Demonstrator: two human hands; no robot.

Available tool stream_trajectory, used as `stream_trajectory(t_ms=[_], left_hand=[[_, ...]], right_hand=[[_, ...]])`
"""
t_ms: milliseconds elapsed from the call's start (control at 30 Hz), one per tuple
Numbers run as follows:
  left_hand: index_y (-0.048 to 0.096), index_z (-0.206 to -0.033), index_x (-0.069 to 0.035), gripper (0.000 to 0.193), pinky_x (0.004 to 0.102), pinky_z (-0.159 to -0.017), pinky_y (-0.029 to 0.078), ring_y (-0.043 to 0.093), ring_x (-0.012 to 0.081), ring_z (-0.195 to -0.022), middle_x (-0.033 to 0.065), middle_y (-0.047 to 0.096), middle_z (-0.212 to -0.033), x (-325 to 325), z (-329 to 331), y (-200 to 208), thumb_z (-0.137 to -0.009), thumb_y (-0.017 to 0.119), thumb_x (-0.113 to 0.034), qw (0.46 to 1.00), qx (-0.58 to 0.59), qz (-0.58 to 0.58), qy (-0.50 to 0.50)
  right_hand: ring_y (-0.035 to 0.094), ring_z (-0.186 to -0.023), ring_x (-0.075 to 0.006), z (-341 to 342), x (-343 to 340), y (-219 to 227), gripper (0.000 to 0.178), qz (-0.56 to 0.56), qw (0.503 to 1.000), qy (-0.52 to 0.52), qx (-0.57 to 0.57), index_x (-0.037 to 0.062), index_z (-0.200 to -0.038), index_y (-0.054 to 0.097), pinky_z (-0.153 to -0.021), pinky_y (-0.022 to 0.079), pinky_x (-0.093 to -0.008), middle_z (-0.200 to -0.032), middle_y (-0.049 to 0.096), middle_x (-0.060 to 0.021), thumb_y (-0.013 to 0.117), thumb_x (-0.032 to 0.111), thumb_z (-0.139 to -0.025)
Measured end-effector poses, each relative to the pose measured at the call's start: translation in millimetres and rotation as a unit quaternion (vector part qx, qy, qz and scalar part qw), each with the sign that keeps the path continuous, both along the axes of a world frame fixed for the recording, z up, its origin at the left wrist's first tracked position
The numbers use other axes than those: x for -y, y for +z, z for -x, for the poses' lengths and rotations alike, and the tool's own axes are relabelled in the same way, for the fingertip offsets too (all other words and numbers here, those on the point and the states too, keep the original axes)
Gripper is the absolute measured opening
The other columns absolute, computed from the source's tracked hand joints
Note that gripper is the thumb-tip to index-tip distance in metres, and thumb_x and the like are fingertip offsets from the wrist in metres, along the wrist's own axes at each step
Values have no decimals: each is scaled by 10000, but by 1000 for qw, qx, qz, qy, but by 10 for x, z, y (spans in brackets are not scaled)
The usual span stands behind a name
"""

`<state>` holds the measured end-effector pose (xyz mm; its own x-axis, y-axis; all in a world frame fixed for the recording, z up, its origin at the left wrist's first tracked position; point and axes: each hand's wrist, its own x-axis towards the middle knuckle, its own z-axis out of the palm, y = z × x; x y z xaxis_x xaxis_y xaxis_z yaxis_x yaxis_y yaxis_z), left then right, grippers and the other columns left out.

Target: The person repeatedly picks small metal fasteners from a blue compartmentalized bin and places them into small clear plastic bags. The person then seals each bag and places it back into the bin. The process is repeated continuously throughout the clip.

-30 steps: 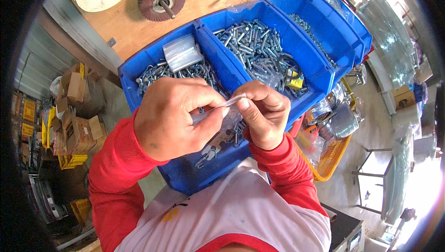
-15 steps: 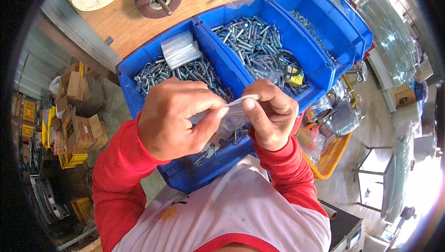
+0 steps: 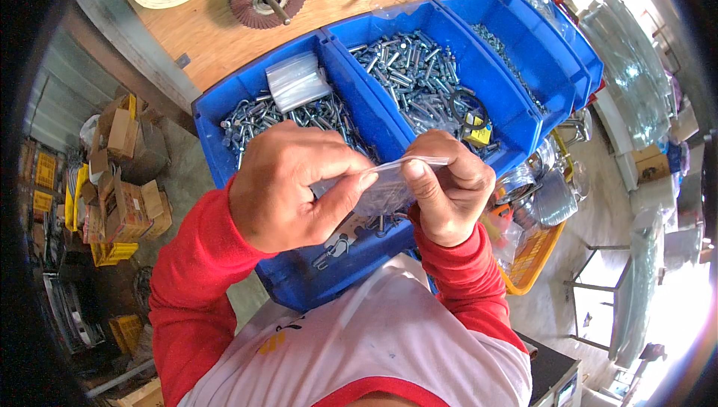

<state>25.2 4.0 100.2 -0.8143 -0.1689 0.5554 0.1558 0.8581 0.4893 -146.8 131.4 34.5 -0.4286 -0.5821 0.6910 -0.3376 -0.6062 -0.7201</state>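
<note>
My left hand (image 3: 299,186) and my right hand (image 3: 449,182) pinch the top edge of a small clear plastic bag (image 3: 385,191) between thumb and forefinger. The bag hangs between them over the front of a blue bin (image 3: 288,287); whether its mouth is sealed I cannot tell. Behind my left hand, metal bolts or hooks (image 3: 250,114) fill the bin, and a stack of clear plastic bags (image 3: 298,85) lies on top of them. A few loose hook-shaped metal pieces (image 3: 331,251) rest near the bin's front.
To the right, another blue bin holds many bolts (image 3: 411,63), a black ring (image 3: 467,109) and a small yellow box (image 3: 477,135). Abrasive flap discs (image 3: 253,12) stand on the wooden board (image 3: 196,49). A yellow crate (image 3: 540,256) sits right; cardboard boxes (image 3: 123,209) are left.
My right hand has moved slightly right along the bag's edge, and more of the bag now shows between my hands. The view has shifted a little.
</note>
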Motion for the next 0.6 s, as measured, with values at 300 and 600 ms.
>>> stream_trajectory(t_ms=[300,600], left_hand=[[719,-822,2,70,371,-550,491,658,296,-594,140,678,-697,35,-16,-4,-863,730,-55,998,-15,-64,-14],[751,-903,30,78,328,-578,502,663,225,-618,131,685,-705,61,-31,-29,-895,714,-38,995,-38,-91,14]], right_hand=[[600,-688,-136,-23,-60,102,90,-4,998,-17,56,-28,-849,702,-642,456,-279,-795,696,-86,762,12,-904],[561,-715,-97,8,-99,146,106,-25,996,-34,82,-18,-888,695,-653,432,-259,-811,678,-49,759,55,-933]])
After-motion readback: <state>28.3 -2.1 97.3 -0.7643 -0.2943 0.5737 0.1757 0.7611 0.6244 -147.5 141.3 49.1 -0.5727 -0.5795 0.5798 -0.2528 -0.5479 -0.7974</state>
